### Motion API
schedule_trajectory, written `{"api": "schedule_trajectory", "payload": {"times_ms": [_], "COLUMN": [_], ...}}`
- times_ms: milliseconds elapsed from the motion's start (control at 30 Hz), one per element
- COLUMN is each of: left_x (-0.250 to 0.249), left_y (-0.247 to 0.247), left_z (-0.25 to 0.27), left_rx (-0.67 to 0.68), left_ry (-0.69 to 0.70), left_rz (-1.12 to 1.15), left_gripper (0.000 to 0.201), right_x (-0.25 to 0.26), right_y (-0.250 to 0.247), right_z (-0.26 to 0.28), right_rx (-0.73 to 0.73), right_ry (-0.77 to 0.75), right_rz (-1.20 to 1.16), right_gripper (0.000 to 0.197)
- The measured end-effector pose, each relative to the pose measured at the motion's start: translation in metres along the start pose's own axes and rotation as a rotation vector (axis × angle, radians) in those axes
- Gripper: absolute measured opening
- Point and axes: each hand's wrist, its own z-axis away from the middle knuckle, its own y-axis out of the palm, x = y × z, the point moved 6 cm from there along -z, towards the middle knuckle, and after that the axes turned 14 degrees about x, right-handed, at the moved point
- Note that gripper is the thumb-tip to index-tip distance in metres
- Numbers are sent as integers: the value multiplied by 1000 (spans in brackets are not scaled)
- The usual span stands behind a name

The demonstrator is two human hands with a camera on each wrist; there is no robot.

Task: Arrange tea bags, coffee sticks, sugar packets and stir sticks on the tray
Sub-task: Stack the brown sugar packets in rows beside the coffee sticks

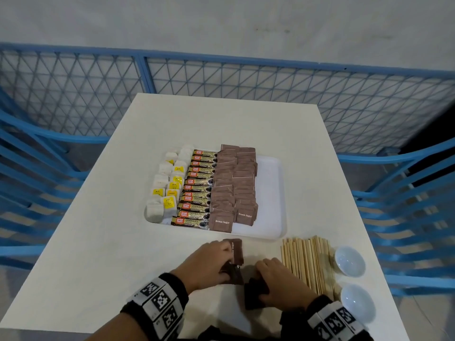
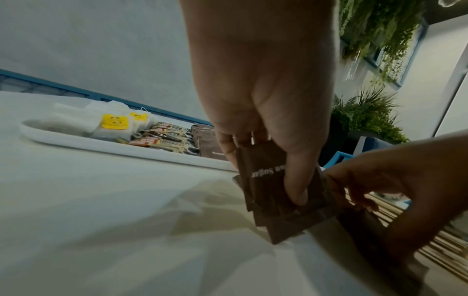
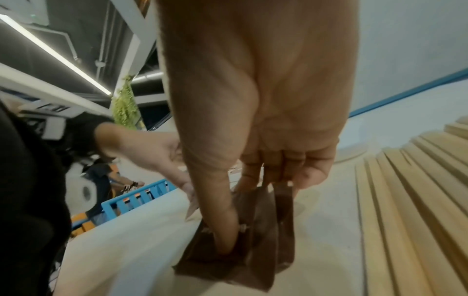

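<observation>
Your left hand (image 1: pixel 211 260) pinches a fan of brown sugar packets (image 2: pixel 278 192); your right hand (image 1: pixel 278 279) grips a second stack (image 3: pixel 243 250), print legible only from the left wrist. At 12 o'clock: white tray (image 1: pixel 270 193) holding tea bags (image 1: pixel 167 190), coffee sticks (image 1: pixel 197 193), sugar rows (image 1: pixel 234 185). At 2 o'clock: stir sticks (image 1: pixel 307 259), two white bowls (image 1: pixel 349 260).

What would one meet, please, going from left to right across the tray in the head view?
Tea bags → coffee sticks → brown sugar packets → bare strip of the tray.
</observation>
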Motion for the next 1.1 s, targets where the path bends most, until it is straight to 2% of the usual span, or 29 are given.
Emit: {"api": "schedule_trajectory", "payload": {"times_ms": [67,200,367,467,533,633,733,833,967,1100], "left_x": [-4,-4,-4,0,6,19,35,35,29,40], "left_y": [-4,0,6,8,7,-3,-16,-26,-40,-42], "left_z": [-8,-19,-25,-25,-23,-14,-3,6,18,30], "left_rx": [-23,6,42,35,9,-97,-162,-184,-142,-260], "left_ry": [5,-86,-130,-153,-154,-122,-138,-86,63,109], "left_rz": [-61,-109,-112,-107,40,398,800,1183,1384,1693], "left_gripper": [29,35,40,36,31,23,32,42,44,40], "right_x": [1,-8,-19,-25,-28,-28,-19,-5,13,24], "right_y": [1,0,-15,-31,-41,-56,-69,-77,-84,-84], "right_z": [-1,1,7,10,10,6,-1,-11,-23,-39], "right_rx": [11,11,-63,-128,-170,-230,-242,-239,-257,-281], "right_ry": [-11,-7,-55,-71,-78,-119,-198,-264,-322,-337], "right_rz": [-44,-201,-374,-469,-559,-769,-940,-1040,-1141,-1225], "right_gripper": [31,28,21,23,24,15,14,19,10,14]}}
